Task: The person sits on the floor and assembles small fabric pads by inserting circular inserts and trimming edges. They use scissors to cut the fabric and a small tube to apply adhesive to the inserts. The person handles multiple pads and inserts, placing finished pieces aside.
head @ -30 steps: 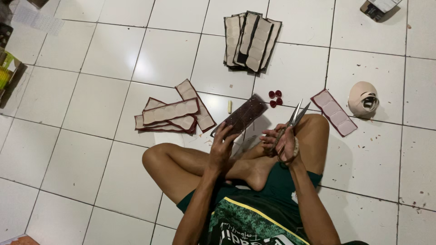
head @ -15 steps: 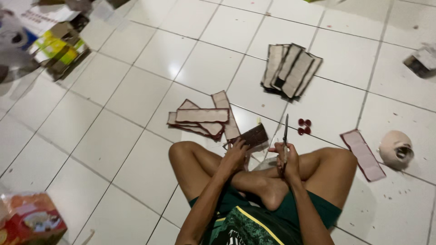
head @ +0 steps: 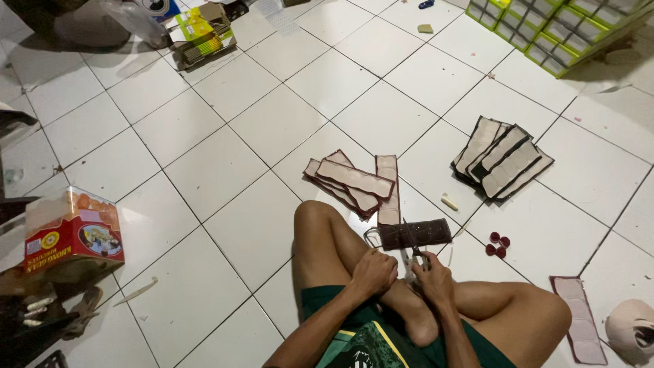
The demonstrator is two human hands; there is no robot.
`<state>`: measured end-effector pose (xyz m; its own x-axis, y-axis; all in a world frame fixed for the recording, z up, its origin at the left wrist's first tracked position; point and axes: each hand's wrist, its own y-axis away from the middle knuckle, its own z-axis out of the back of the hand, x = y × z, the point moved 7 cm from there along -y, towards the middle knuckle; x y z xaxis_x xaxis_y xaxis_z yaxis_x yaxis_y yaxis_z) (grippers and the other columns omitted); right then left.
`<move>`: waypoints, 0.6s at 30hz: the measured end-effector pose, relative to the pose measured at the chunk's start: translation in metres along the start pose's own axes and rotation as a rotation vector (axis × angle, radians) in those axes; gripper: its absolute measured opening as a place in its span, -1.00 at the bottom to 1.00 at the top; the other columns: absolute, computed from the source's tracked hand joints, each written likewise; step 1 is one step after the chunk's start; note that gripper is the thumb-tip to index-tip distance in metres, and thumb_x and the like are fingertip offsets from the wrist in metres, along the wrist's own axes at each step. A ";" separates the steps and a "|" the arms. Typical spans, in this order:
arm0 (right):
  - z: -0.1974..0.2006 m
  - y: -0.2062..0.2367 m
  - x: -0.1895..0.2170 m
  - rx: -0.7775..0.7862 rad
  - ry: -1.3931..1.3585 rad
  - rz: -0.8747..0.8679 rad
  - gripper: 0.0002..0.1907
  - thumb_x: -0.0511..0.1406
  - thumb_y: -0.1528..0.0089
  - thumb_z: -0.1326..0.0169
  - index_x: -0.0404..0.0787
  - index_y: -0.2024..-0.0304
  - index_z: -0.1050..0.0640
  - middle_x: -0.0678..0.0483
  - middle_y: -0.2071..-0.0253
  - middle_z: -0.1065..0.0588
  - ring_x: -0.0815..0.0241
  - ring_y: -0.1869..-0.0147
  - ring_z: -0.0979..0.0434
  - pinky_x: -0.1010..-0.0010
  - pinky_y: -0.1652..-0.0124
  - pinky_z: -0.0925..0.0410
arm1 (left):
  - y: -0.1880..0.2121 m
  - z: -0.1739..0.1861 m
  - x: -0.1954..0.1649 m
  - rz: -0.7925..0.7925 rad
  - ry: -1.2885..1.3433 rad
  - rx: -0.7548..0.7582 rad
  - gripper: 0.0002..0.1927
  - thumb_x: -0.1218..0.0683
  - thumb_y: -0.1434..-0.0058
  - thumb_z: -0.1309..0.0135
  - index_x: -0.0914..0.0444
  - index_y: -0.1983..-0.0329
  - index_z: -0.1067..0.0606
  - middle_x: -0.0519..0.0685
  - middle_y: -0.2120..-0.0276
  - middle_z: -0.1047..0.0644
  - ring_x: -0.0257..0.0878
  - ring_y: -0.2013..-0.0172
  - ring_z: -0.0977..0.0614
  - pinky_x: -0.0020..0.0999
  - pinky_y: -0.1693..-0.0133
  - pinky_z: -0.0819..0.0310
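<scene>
Seated cross-legged on the white tiled floor point(head: 225, 163), the person has the left hand point(head: 373, 271) closed over the near edge of a dark brown padded strip point(head: 415, 234) lying flat by the knee, while the right hand point(head: 432, 278) grips scissors point(head: 411, 243), blades up against that strip. Just beyond, a fan of tan, brown-edged strips point(head: 354, 182); farther right, a second overlapping stack with black backing point(head: 503, 160). Three small red caps point(head: 497, 244) dot the tile nearby. A red printed carton point(head: 71, 230) sits at the left edge, green-and-white boxes point(head: 558, 27) far right, open tiles between.
</scene>
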<state>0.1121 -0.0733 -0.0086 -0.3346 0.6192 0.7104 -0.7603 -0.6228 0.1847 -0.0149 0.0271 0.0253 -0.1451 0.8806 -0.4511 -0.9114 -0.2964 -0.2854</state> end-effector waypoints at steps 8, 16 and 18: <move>-0.005 0.006 0.006 -0.017 0.074 0.001 -0.46 -0.05 -0.14 -0.23 -0.13 -0.11 -0.55 -0.19 0.40 -0.62 -0.15 0.32 -0.68 0.07 0.28 -0.49 | 0.007 0.002 -0.001 -0.014 0.080 -0.094 -0.85 0.08 -0.23 -0.10 0.26 0.33 -0.58 0.10 0.40 -0.61 0.01 0.26 -0.65 0.04 -0.16 -0.38; -0.012 0.005 0.008 -0.021 0.213 0.000 -0.43 -0.04 -0.14 -0.24 -0.12 -0.14 -0.52 -0.20 0.39 -0.62 -0.17 0.29 -0.68 0.05 0.25 -0.49 | 0.010 -0.007 0.004 0.004 0.123 -0.073 -0.83 0.08 -0.26 -0.11 0.28 0.23 -0.61 0.13 0.25 -0.61 0.04 0.08 -0.62 0.03 -0.26 -0.34; -0.015 0.006 0.008 0.005 0.248 -0.009 -0.41 -0.04 -0.14 -0.24 -0.12 -0.16 -0.51 -0.19 0.38 -0.63 -0.18 0.28 -0.68 0.04 0.25 -0.50 | 0.012 0.001 0.002 -0.016 0.161 -0.149 -0.78 0.08 -0.26 -0.11 0.28 0.12 -0.60 0.17 0.02 -0.61 0.09 -0.19 -0.56 0.02 -0.33 -0.30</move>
<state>0.0967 -0.0646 -0.0120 -0.4551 0.7227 0.5203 -0.7611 -0.6190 0.1940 -0.0269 0.0256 0.0217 -0.0570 0.8189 -0.5711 -0.8441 -0.3450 -0.4104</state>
